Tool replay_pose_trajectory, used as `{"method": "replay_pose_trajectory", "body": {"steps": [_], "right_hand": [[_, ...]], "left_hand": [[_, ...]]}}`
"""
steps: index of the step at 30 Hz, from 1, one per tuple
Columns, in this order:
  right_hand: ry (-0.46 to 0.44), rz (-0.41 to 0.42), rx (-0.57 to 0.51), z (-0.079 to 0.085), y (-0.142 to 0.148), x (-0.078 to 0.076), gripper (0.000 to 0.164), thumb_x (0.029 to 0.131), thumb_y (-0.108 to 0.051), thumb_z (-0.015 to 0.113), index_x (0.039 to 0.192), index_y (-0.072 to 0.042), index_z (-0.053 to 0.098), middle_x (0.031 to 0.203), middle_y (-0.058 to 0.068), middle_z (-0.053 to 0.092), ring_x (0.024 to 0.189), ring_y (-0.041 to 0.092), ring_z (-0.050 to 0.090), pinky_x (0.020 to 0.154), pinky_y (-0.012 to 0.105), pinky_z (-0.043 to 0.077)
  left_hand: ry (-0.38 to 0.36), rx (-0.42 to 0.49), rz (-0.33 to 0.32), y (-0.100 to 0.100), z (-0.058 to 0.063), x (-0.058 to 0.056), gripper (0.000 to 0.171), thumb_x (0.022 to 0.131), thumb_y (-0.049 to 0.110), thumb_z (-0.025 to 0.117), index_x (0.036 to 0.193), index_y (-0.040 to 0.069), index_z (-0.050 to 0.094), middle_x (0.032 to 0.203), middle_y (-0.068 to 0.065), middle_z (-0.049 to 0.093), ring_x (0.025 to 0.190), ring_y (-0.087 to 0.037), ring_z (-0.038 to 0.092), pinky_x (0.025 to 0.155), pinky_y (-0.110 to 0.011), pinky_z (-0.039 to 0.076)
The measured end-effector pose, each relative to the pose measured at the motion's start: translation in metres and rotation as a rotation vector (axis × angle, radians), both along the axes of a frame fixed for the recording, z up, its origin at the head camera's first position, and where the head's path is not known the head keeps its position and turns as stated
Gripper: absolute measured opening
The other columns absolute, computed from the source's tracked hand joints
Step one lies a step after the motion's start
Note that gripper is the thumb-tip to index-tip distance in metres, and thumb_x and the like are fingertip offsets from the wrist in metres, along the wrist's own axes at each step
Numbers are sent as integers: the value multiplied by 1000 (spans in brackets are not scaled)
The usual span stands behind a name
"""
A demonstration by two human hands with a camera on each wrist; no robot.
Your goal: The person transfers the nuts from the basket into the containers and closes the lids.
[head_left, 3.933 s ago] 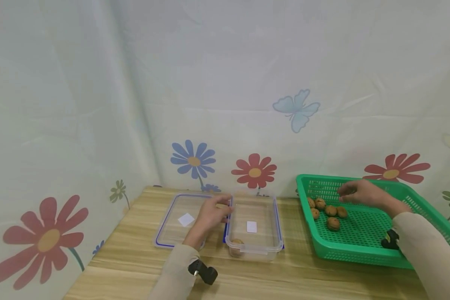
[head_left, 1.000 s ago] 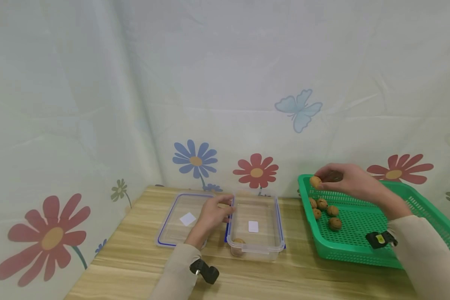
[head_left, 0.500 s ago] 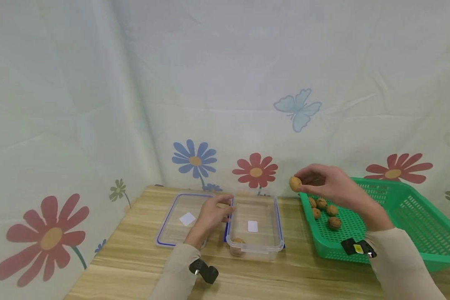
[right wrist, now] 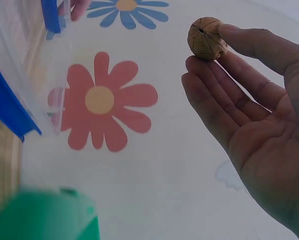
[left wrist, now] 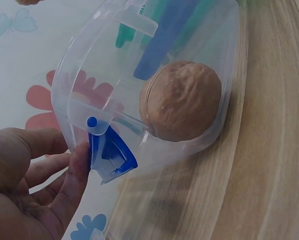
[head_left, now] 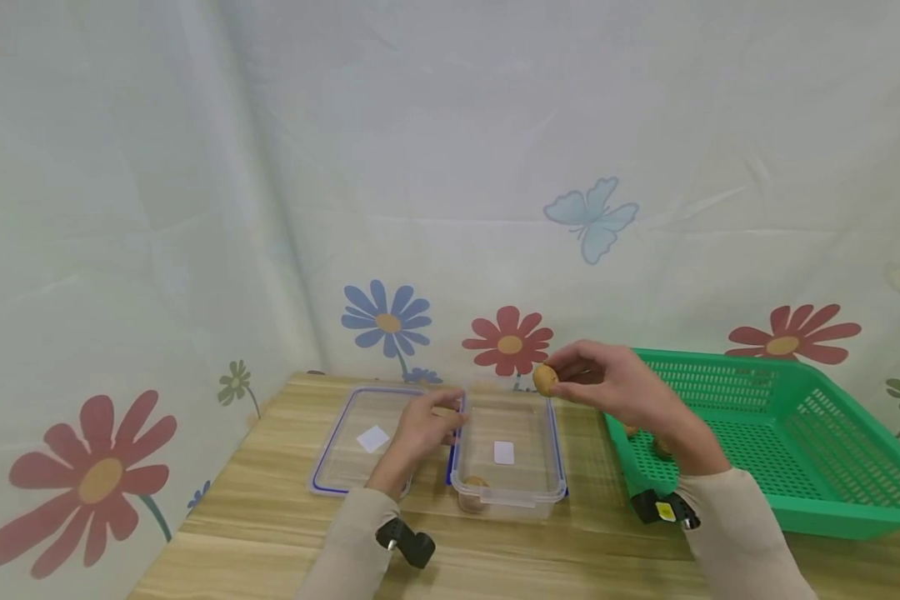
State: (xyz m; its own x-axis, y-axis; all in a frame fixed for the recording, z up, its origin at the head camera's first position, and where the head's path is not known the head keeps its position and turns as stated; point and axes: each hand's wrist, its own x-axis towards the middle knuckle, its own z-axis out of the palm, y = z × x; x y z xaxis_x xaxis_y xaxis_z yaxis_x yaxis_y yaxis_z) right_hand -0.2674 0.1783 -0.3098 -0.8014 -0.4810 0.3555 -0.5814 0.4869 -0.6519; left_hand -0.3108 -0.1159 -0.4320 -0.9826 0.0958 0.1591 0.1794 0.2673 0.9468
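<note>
My right hand (head_left: 615, 385) pinches a walnut (head_left: 545, 380) between thumb and fingertips, above the far right corner of a clear plastic food container (head_left: 513, 497). The right wrist view shows that walnut (right wrist: 207, 39) at the fingertips, the other fingers extended. My left hand (head_left: 426, 427) rests at the container's left rim. In the left wrist view, one fingertip touches a blue latch (left wrist: 112, 155) hanging down at the container's side, and the fingers are loosely bent. One walnut (left wrist: 182, 100) lies inside, at the near left corner.
The container's clear lid (head_left: 337, 454), with a blue seal, lies flat on the wooden table (head_left: 255, 517) at left, partly behind the left hand. A green plastic basket (head_left: 840, 518) stands at right. Walnuts (head_left: 662, 448) in it are partly hidden by my right arm. A flowered curtain backs the table.
My right hand has picked a walnut out of the green basket and carried it left, over the basket's edge, to the container. The left hand has stayed in place.
</note>
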Motion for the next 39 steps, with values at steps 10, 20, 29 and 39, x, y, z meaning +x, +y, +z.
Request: {"method": "replay_pose_trajectory", "body": {"steps": [10, 20, 29, 39], "right_hand": [[-21, 61, -54, -21, -24, -10, 30, 97, -10, 79, 125, -1, 71, 114, 6, 74, 107, 26, 71, 92, 27, 62], [-29, 99, -23, -42, -44, -17, 27, 98, -12, 78, 122, -2, 72, 109, 5, 74, 100, 23, 73, 89, 30, 64], [-90, 100, 36, -62, -58, -26, 23, 97, -10, 80, 119, -5, 73, 108, 3, 75, 100, 21, 72, 89, 31, 64], [-109, 175, 91, -83, -75, -32, 18, 96, -9, 81, 113, -6, 75, 103, 1, 75, 95, 20, 72, 82, 24, 63]], "left_hand": [[4, 11, -12, 0, -1, 0, 44, 97, 0, 73, 140, -4, 65, 125, -24, 67, 82, -25, 72, 70, -38, 68], [-3, 19, -16, 2, 0, 0, 44, 97, 0, 73, 139, -4, 66, 125, -26, 66, 79, -22, 71, 69, -35, 68], [0, 22, -21, 1, -1, -2, 45, 97, 0, 73, 140, -4, 65, 127, -26, 66, 86, -31, 73, 71, -37, 68], [8, 14, -17, -2, -2, -1, 43, 98, 0, 72, 140, -5, 65, 128, -28, 65, 87, -29, 73, 72, -36, 68]]}}
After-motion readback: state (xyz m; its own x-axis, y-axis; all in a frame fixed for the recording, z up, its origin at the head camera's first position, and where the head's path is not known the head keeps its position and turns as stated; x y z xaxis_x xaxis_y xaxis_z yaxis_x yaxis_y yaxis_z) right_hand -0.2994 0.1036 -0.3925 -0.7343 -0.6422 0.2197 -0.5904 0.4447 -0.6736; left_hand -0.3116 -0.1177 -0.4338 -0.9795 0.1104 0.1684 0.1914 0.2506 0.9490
